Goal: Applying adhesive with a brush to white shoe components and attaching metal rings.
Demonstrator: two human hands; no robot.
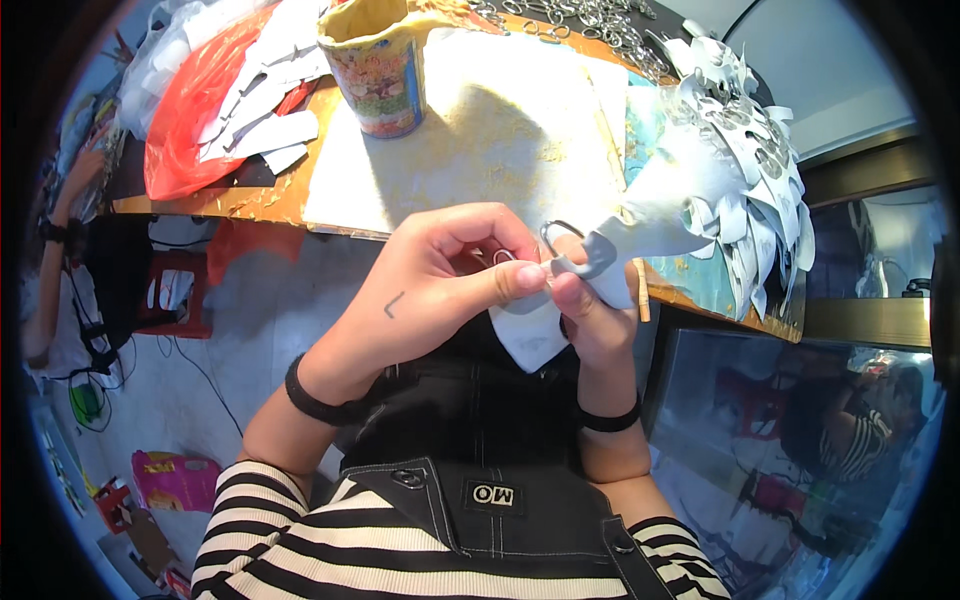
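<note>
Close together over the table's front edge, my left hand (430, 290) and my right hand (600, 320) both pinch a white, leather-like strap piece (530, 335). One pointed end of it hangs below my fingers. A silvery metal ring (545, 232) sits at the strap, just above my fingertips, with a curled grey-white fold beside it. Another small ring (503, 257) shows inside my curled left fingers. A thin yellowish stick (642, 290) stands out beside my right hand; whether that hand holds it, I cannot tell.
A yellow-smeared container (375, 85) stands on a white sheet (480, 180) on the table. To the right lies a heap of white pieces with rings (765, 190); loose metal rings (600, 25) lie at the back. White strips (270, 100) rest on a red plastic bag (170, 150) at left.
</note>
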